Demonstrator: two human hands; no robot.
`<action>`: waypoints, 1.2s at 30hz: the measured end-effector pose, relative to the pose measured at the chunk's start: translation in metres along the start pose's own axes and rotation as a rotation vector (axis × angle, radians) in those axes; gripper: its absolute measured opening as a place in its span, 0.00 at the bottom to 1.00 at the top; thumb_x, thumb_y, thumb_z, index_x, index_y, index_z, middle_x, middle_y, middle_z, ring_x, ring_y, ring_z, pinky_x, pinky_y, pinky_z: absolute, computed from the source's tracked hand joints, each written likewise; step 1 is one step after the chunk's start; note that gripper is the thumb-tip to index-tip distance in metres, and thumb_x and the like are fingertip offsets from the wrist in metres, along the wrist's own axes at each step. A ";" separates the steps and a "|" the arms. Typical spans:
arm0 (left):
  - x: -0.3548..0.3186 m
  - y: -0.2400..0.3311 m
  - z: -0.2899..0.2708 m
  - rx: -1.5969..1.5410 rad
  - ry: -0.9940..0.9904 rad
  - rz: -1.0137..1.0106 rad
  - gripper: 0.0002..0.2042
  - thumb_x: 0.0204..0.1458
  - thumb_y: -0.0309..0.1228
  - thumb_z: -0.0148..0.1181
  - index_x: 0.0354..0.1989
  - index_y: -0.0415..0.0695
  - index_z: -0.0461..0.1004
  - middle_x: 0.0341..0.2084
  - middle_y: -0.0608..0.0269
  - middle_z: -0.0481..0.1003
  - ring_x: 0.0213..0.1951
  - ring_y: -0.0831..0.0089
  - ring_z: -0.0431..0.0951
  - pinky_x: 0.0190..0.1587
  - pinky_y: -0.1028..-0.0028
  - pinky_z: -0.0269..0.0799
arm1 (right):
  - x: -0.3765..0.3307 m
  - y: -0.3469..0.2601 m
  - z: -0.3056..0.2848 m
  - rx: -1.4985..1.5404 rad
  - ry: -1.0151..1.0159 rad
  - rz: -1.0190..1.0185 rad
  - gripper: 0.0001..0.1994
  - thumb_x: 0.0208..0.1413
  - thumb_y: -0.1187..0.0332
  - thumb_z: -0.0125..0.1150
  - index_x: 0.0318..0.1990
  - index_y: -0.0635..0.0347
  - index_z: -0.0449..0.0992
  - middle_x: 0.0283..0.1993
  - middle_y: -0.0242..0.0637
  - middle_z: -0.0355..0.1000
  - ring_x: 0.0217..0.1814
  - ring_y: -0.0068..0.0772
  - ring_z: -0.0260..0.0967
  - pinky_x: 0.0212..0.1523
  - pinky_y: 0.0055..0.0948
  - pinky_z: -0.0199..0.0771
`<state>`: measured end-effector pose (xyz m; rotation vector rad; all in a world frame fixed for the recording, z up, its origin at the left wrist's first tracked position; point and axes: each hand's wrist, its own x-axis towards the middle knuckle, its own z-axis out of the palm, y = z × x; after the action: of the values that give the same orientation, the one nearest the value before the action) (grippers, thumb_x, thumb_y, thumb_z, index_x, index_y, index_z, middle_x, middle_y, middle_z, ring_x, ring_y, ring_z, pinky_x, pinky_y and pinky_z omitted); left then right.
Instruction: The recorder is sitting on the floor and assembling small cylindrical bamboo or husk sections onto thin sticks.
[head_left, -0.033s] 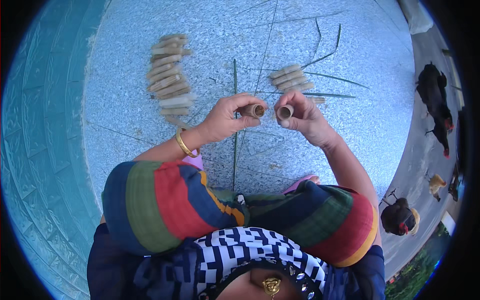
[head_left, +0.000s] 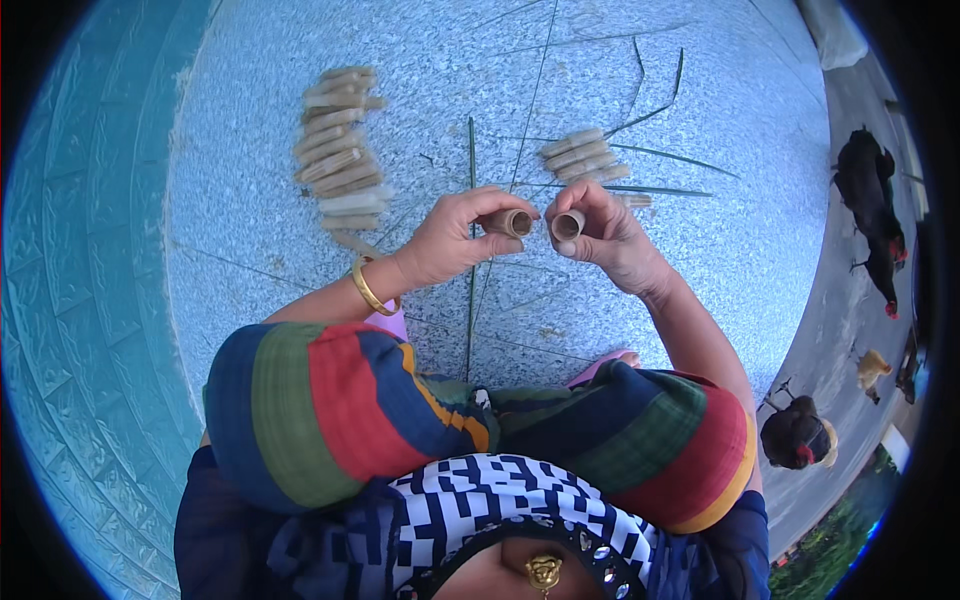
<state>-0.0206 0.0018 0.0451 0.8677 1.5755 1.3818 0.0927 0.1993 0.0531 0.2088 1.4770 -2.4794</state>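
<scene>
My left hand (head_left: pixel 458 232) is closed round a short tan tube (head_left: pixel 500 222), its round mouth turned toward me and to the right. The inside of that mouth looks brown and shadowed. Close beside it, with a small gap between, my right hand (head_left: pixel 615 245) pinches a second tube (head_left: pixel 567 227) between thumb and fingers. This one is paler at the rim and looks hollow. Whether either tube has something deep inside cannot be made out. Both hands are above the speckled floor, in front of my knees.
A long row of similar pale tubes (head_left: pixel 340 160) lies at the far left. A smaller bundle (head_left: pixel 578 155) is beyond my right hand. Thin green leaf strips (head_left: pixel 660 189) are scattered about. Dark chickens (head_left: pixel 868 195) stand on grey ground at right; teal sheeting (head_left: pixel 95 230) runs along the left.
The two tubes have shifted very slightly toward each other. Brown bits showed in the left tube's mouth before; now it appears darker and more hollow.
</scene>
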 end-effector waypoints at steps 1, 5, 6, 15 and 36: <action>-0.001 0.002 0.001 0.034 0.003 0.028 0.17 0.45 0.28 0.64 0.45 0.44 0.73 0.36 0.68 0.72 0.38 0.80 0.71 0.43 0.79 0.67 | 0.001 0.000 0.004 0.000 -0.005 0.006 0.16 0.45 0.74 0.65 0.40 0.52 0.65 0.34 0.24 0.64 0.34 0.19 0.60 0.37 0.20 0.61; -0.005 0.003 0.006 -0.006 0.042 0.062 0.16 0.44 0.27 0.64 0.44 0.44 0.73 0.34 0.69 0.72 0.37 0.80 0.71 0.42 0.79 0.67 | 0.000 0.002 0.006 0.077 -0.028 0.019 0.16 0.46 0.75 0.65 0.41 0.53 0.66 0.36 0.24 0.64 0.38 0.17 0.60 0.40 0.20 0.61; -0.004 0.004 0.007 -0.003 0.043 0.062 0.16 0.43 0.27 0.65 0.43 0.45 0.74 0.34 0.68 0.73 0.37 0.78 0.73 0.42 0.78 0.69 | -0.002 0.003 0.003 0.117 -0.058 0.023 0.14 0.48 0.76 0.62 0.41 0.53 0.66 0.37 0.23 0.63 0.40 0.16 0.60 0.42 0.20 0.61; 0.001 0.007 0.007 -0.009 -0.027 0.211 0.19 0.38 0.29 0.67 0.43 0.49 0.76 0.46 0.62 0.68 0.48 0.71 0.68 0.48 0.73 0.66 | -0.018 0.003 0.004 0.022 -0.037 0.035 0.15 0.50 0.72 0.62 0.42 0.53 0.63 0.38 0.26 0.63 0.40 0.19 0.60 0.43 0.21 0.61; -0.002 -0.004 -0.004 -0.255 0.135 -0.123 0.16 0.49 0.32 0.61 0.46 0.44 0.72 0.37 0.68 0.71 0.42 0.81 0.69 0.44 0.78 0.67 | -0.005 0.002 0.027 -0.964 0.103 -0.003 0.15 0.56 0.67 0.52 0.48 0.62 0.61 0.37 0.46 0.68 0.35 0.44 0.70 0.35 0.36 0.70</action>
<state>-0.0228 -0.0023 0.0416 0.5258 1.4841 1.5368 0.0983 0.1757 0.0652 0.1386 2.4846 -1.5058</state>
